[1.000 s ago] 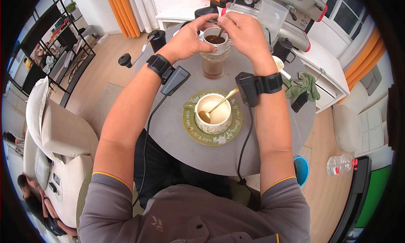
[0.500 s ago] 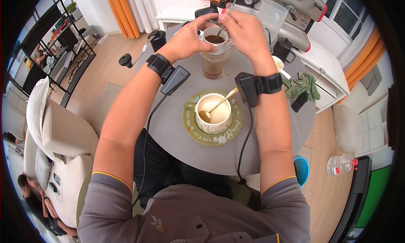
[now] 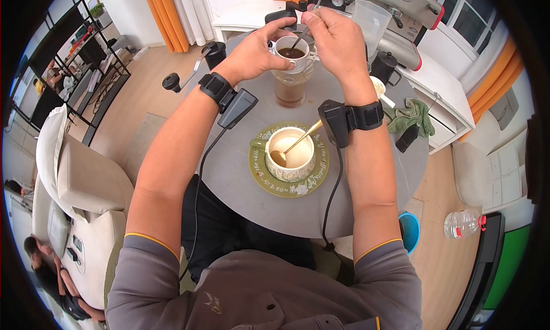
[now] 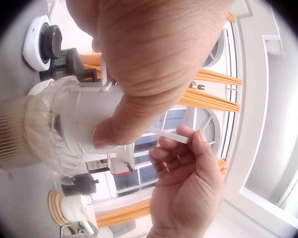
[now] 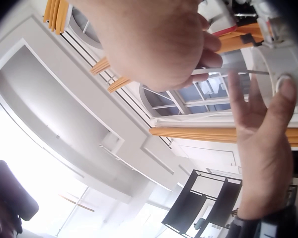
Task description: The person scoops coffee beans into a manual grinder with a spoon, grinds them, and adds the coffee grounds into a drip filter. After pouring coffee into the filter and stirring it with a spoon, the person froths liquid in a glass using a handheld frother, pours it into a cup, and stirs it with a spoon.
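Thumb and fingers of my left hand [image 3: 256, 55] grip a white cylindrical coffee dripper [image 4: 82, 116], which holds dark brown liquid [image 3: 291, 53]. Under it stands a ribbed glass server [image 3: 289, 92]. My right hand [image 3: 340, 48], above and right of the dripper, pinches a thin stirring stick [image 4: 173, 136] between thumb and fingertips. Its lower end dips into the liquid, hidden from there down; the upper end rises past the hand. Nearer me, a cream mug [image 3: 293, 172] with a gold spoon [image 3: 300, 139] in it sits on a green lettered saucer [image 3: 262, 172].
A hand grinder [image 3: 215, 55] with a long crank stands at the table's left. On the right are a black pot [image 3: 384, 65], a green cloth [image 3: 408, 117] and a small dark bottle [image 3: 407, 138]. An espresso machine [image 3: 395, 35] stands behind on a white cabinet.
My right hand has shifted slightly up and right along the stick, which now leans more and shows its top end above the fingers. The left hand keeps its place on the dripper.
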Demonstrator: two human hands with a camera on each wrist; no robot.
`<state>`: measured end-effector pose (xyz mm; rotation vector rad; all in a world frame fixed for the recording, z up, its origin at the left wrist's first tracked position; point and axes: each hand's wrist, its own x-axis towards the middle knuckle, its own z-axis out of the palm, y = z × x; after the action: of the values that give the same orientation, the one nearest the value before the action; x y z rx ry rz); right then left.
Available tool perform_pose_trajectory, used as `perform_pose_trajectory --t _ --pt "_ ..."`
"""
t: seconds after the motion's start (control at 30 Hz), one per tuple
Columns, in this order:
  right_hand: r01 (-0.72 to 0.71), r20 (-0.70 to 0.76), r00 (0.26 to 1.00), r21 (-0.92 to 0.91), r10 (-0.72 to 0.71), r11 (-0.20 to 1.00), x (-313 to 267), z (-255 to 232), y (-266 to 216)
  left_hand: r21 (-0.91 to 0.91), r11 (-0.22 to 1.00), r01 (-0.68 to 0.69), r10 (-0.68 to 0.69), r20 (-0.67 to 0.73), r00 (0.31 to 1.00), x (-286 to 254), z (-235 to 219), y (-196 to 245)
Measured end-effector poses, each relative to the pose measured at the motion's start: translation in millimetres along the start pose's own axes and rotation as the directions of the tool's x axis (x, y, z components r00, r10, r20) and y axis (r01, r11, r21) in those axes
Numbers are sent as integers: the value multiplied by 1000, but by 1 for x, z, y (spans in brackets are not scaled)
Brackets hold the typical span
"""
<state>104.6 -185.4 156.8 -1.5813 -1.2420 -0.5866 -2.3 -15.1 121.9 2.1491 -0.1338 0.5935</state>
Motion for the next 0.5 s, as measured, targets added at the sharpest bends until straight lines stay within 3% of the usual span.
perform_pose_trajectory --t 0.23,0.43,0.5 --pt "-13 54 998 -7 14 1000 -1 1 2 -39 999 3 -3 14 1000 -1 -1 3" --pt "8 166 986 -143 16 990 -2 2 4 -25 1000 -17 17 -2 1000 0 -1 0" --pt "-54 142 989 23 50 998 -1 3 6 -7 1000 -23 23 -17 1000 -1 0 -1"
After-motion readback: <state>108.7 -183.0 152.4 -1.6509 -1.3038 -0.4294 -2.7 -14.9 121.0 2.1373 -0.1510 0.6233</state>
